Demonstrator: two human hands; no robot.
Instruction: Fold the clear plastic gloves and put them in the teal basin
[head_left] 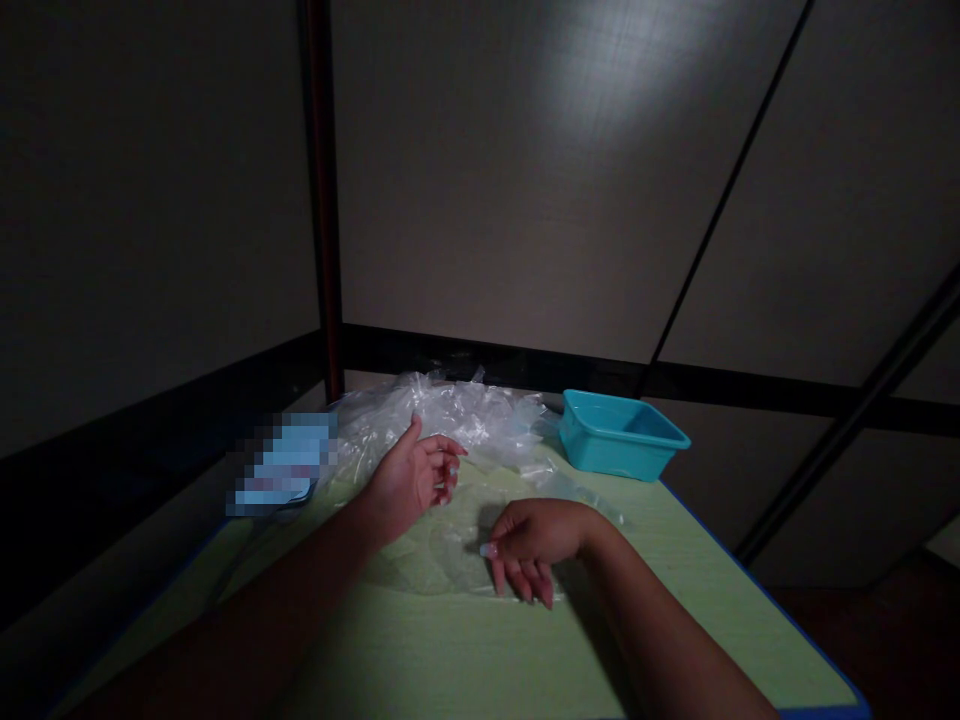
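My left hand [416,470] hovers over the table beside a heap of clear plastic [480,420]. Its thumb points up, its fingers are loosely bent and apart, and nothing shows in it. To the right and closer to me, my right hand [532,545] hangs from a bent wrist with its fingers pointing down toward me. Those fingers are apart and rest on or just above a flat, clear plastic bag [450,560] spread on the table. I see nothing held in this hand, though its palm is hidden.
A turquoise plastic basket [619,460] stands at the table's back right. At the left edge lies a light blue item [289,460], pixelated beyond recognition. The pale green table [697,570] has a blue edge, with dark-trimmed panels [510,220] rising behind it.
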